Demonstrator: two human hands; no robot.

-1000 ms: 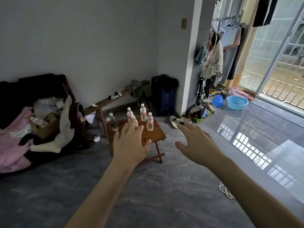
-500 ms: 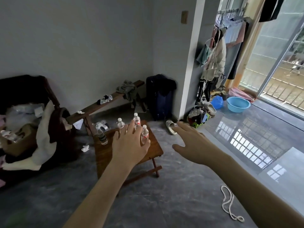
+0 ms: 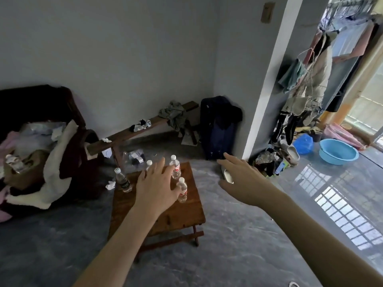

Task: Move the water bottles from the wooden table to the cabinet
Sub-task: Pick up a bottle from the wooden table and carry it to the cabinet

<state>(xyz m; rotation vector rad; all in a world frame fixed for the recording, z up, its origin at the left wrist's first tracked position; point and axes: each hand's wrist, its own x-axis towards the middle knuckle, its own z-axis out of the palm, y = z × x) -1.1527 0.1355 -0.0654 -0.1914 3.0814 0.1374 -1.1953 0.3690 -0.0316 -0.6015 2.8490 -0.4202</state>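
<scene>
- Left hand (image 3: 158, 186): I see it stretched out over the wooden table (image 3: 182, 216), fingers spread wide and holding nothing. Against the frame half a second earlier it lies nearer the bottles and covers more of the tabletop.
- Right hand (image 3: 244, 183): extended to the right of the table above the grey floor (image 3: 238, 255), fingers straight and apart, empty. Its pose matches the earlier frame.
- Water bottles: four show upright on the far half of the table. The green-labelled bottle (image 3: 123, 181) stands at the left edge; a white-capped bottle (image 3: 148, 165) is mostly hidden behind my left fingers; two red-labelled bottles (image 3: 175, 167) (image 3: 182, 190) stand just beside the fingertips. I cannot tell whether the thumb touches the nearer one.
- View: table and bottles appear larger and lower in the picture than before.
- Surroundings: a wooden bench (image 3: 132, 135) runs along the wall, a dark suitcase (image 3: 217, 129) stands in the corner, and a blue basin (image 3: 337, 152) sits by the doorway.
</scene>
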